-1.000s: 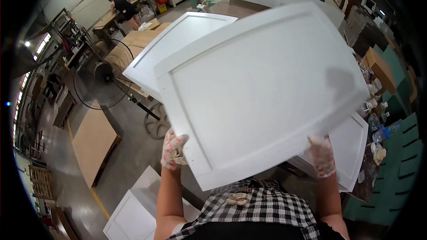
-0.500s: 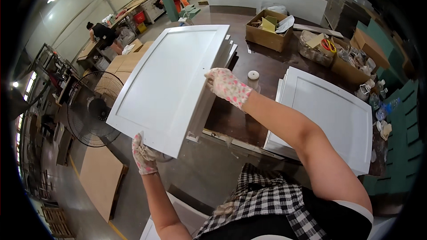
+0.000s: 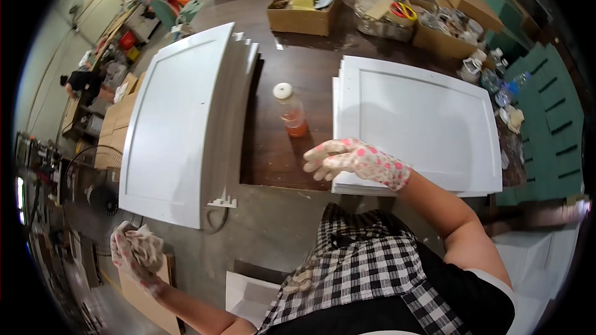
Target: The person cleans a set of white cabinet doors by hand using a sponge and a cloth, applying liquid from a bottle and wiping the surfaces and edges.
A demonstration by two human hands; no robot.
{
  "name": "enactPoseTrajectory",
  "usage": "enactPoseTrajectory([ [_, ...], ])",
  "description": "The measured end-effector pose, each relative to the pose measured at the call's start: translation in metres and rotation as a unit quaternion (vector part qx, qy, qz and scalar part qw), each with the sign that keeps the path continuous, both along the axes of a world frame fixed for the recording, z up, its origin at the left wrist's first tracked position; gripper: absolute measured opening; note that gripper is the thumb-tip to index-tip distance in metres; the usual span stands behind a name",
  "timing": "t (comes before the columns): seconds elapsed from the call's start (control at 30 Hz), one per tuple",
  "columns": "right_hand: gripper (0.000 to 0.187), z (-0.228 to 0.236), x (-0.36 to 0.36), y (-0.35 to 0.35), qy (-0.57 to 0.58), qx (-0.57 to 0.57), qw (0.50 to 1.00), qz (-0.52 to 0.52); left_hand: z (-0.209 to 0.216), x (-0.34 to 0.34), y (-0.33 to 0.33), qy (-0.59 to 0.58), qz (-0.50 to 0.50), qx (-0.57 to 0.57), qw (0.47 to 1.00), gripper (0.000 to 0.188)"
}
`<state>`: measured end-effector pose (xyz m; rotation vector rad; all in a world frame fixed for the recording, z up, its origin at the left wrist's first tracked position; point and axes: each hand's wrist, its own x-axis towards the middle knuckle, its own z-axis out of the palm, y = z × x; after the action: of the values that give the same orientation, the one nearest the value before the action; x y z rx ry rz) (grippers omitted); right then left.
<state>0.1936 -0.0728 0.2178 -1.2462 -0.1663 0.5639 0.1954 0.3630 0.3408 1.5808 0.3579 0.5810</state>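
Note:
My left hand (image 3: 130,257), in a white glove with pink spots, is closed on a crumpled pale rag (image 3: 146,248). It is off the near corner of the left stack, apart from the panels. A white framed door panel (image 3: 171,124) lies on top of that stack, with more panel edges showing at its right side. My right hand (image 3: 357,160), gloved alike, holds nothing. Its fingers are spread toward the left, above the near left corner of the right-hand white panel (image 3: 428,124). Between the stacks stands a clear bottle (image 3: 292,115) with a white cap and orange-red liquid.
On the dark brown table (image 3: 267,56) are a cardboard box of scraps (image 3: 301,22), a bag with yellow-handled scissors (image 3: 403,11) and plastic bottles (image 3: 509,90). Green slotted panels (image 3: 546,118) stand at the right. A floor fan (image 3: 102,198) is left; people work at far left.
Both hands have let go of the left panel, which now lies squared on its stack. My right hand moved right to the other stack; my left moved down and left with the rag. The view shifted rightward.

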Motion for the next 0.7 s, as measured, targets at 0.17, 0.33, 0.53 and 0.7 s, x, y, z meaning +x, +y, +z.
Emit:
enactPoseTrajectory([
  [0.17,0.06,-0.006,-0.05,-0.018,0.019,0.065,0.989,-0.133,-0.067,0.019,-0.178,-0.016,-0.324,0.057,0.944,0.042],
  [0.33,0.059,-0.009,-0.077,-0.054,-0.129,0.024,0.953,-0.273,-0.101,-0.002,-0.349,0.027,-0.569,-0.022,0.821,0.032],
  [0.53,0.047,-0.056,-0.19,-0.269,-0.257,-0.033,0.819,-0.512,-0.112,0.055,-0.412,0.143,-0.373,0.327,0.856,0.049],
  [0.7,0.045,-0.089,-0.308,-0.414,-0.047,-0.557,0.584,-0.589,-0.142,0.068,-0.397,0.176,-0.333,0.654,0.656,0.036],
])
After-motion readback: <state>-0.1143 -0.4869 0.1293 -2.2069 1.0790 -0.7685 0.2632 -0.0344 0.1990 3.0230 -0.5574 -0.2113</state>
